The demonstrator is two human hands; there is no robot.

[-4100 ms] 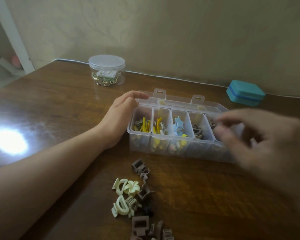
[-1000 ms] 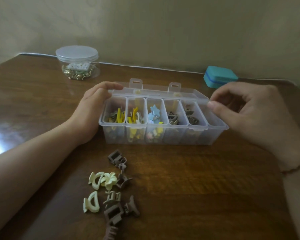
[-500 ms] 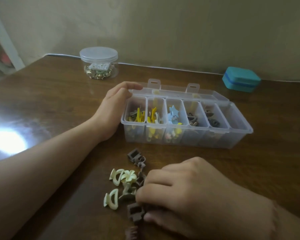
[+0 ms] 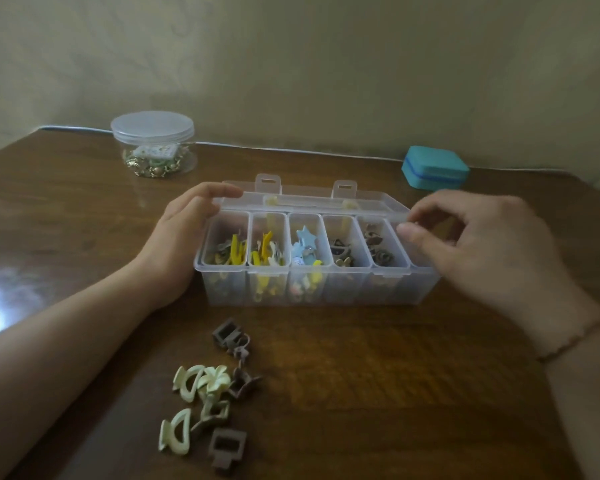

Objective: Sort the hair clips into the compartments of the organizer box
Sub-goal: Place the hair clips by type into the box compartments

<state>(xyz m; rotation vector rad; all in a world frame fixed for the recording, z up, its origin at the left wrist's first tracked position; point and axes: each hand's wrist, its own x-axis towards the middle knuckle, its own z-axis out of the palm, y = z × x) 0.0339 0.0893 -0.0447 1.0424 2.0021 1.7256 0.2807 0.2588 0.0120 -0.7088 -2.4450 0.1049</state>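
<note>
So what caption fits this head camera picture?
Two hands at a clip box, loose clips waiting.

home | wooden table (image 4: 395, 393) | patterned wall (image 4: 291, 64) | trinket jar (image 4: 153, 143)

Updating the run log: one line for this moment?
left hand: steadying organizer box | right hand: over rightmost compartment, contents unclear | loose hair clips: on table

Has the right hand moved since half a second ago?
Yes. The right hand went from the loose clips up to the organizer box, at its right end.
</note>
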